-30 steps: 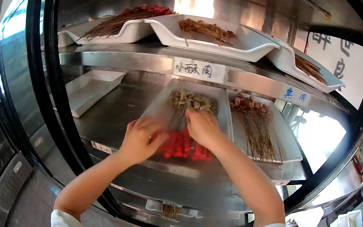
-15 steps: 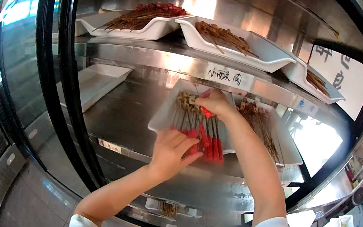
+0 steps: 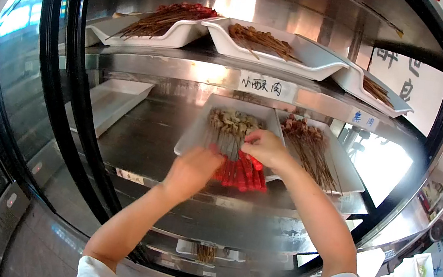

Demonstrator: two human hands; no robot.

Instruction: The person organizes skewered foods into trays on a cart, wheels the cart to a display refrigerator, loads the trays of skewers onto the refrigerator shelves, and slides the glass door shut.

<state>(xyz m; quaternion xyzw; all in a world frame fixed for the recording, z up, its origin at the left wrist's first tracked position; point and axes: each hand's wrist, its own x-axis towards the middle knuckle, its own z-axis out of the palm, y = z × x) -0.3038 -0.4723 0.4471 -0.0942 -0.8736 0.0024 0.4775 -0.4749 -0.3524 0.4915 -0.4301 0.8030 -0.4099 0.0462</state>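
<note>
Skewers with pale, lumpy food (image 3: 230,121) and red handles (image 3: 238,175) lie side by side in a white tray (image 3: 191,136) on the middle shelf, their handles over its front edge. My right hand (image 3: 269,149) is closed above them with a red-handled skewer (image 3: 253,161) in its fingers; the hand hides part of that skewer. At the left end of the row, my left hand (image 3: 192,170) is beside the red handles. Its fingers are bent and blurred, and whether they grip a handle cannot be made out.
Beside the tray, another white tray (image 3: 351,182) holds dark meat skewers (image 3: 309,149). A third white tray (image 3: 108,103) stands at the shelf's left. Trays of skewers (image 3: 280,61) fill the shelf above, with a label (image 3: 268,87) on its edge. Black door frames (image 3: 59,84) border the left.
My right hand has moved down from the food end toward the handles. My left hand has shifted slightly left and its fingers have drawn in. The view has shifted a little.
</note>
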